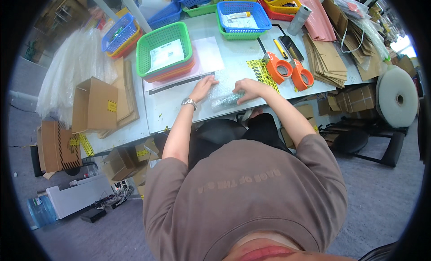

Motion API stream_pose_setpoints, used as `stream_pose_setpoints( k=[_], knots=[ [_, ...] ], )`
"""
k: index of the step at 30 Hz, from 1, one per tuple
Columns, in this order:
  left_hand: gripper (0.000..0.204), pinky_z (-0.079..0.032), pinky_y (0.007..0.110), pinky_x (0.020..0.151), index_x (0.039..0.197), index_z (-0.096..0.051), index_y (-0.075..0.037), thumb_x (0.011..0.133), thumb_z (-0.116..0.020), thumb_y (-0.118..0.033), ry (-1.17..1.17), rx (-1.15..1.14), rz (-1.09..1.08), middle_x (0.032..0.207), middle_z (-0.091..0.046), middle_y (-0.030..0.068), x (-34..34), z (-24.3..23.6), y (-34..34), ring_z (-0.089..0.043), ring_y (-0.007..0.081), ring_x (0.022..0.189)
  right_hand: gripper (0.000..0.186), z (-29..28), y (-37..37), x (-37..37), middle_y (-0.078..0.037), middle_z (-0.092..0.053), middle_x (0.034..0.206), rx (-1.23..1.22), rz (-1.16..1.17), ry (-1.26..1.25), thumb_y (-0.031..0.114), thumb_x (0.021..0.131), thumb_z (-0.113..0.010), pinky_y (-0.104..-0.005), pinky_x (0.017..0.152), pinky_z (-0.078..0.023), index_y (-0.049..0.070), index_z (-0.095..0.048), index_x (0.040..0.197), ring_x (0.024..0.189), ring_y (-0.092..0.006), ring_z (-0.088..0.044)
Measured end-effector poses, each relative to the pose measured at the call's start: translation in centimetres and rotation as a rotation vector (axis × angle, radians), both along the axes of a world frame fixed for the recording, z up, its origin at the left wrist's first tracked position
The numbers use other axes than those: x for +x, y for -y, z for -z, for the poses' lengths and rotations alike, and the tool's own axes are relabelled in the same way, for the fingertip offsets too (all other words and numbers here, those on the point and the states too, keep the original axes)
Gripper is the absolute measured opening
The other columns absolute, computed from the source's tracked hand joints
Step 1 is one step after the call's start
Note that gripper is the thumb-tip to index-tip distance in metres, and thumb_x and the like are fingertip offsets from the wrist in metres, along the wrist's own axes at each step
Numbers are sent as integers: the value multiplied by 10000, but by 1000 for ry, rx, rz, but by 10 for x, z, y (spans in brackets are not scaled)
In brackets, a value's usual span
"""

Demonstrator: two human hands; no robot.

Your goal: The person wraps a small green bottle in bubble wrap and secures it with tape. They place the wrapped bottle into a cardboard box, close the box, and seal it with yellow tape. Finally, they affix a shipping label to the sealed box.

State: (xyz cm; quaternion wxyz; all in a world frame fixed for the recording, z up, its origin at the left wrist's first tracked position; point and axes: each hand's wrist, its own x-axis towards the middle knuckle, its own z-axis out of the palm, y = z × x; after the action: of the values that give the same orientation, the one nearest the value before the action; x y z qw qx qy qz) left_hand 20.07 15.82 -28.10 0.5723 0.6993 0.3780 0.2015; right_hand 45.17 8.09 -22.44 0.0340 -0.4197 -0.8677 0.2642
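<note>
On the white table in front of me lies a sheet of clear bubble wrap (217,91), its near part rolled into a bundle. Something greenish shows faintly through that bundle, too blurred to name. My left hand (204,87), with a metal watch on the wrist, rests on the left edge of the wrap, fingers stretched out. At the bundle's right end, my right hand (249,88) has its fingers bent and closed on the wrap. A stack of baskets, a green one (186,50) on top with a white paper inside, stands just beyond my left hand.
Two orange tape dispensers (277,69) sit right of my right hand, near a yellow cutter (280,48) and a black phone (291,47). Flat cardboard (324,63) lies farther right. An open carton (95,106) and piled bubble wrap (72,74) occupy the left.
</note>
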Motion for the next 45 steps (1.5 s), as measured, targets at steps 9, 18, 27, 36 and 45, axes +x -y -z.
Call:
stream_pose_setpoints(
  k=[9, 18, 27, 36, 45],
  knots=[
    [580, -381, 498, 1002, 1146, -647, -85, 858, -577, -584, -546, 790, 230, 1152, -669, 112, 29, -69, 42, -573, 320, 1159, 339, 5, -3, 11, -110, -608, 1182, 444, 396, -241, 384, 846, -676, -416, 1016, -395, 98, -612, 1019, 1167, -300, -531],
    [579, -264, 544, 1125, 1379, -486, -93, 944, -383, -460, -634, 557, 107, 1467, -412, 199, 45, 2, -38, -362, 317, 1389, 736, 31, 5, -21, -129, -296, 1535, 413, 481, 173, 393, 908, -560, -542, 1171, -123, 78, -256, 1500, 1447, -328, -212],
    [748, -431, 436, 904, 1245, -604, -98, 640, -735, -519, -633, 821, 279, 1028, -657, 142, 41, -58, -25, -567, 302, 1018, 586, 23, 21, -8, -93, -494, 1367, 454, 534, -13, 308, 830, -674, -528, 1107, -244, 158, -488, 1365, 1316, -276, -407],
    [617, -511, 404, 838, 1294, -498, -55, 747, -754, -180, -197, 895, 105, 1154, -643, 137, 23, -34, 30, -623, 320, 1018, 555, 4, 24, 0, -3, -563, 1336, 643, 461, 91, 318, 747, -756, -499, 1083, -277, 189, -591, 1261, 1266, -205, -481],
    [428, -522, 358, 903, 1182, -641, -68, 778, -740, -168, -34, 979, 29, 1192, -651, 130, 9, -23, 36, -634, 266, 1083, 435, 38, 25, 8, 65, -623, 1264, 790, 442, -1, 311, 743, -758, -474, 1057, -299, 243, -660, 1161, 1183, -160, -559]
  ],
)
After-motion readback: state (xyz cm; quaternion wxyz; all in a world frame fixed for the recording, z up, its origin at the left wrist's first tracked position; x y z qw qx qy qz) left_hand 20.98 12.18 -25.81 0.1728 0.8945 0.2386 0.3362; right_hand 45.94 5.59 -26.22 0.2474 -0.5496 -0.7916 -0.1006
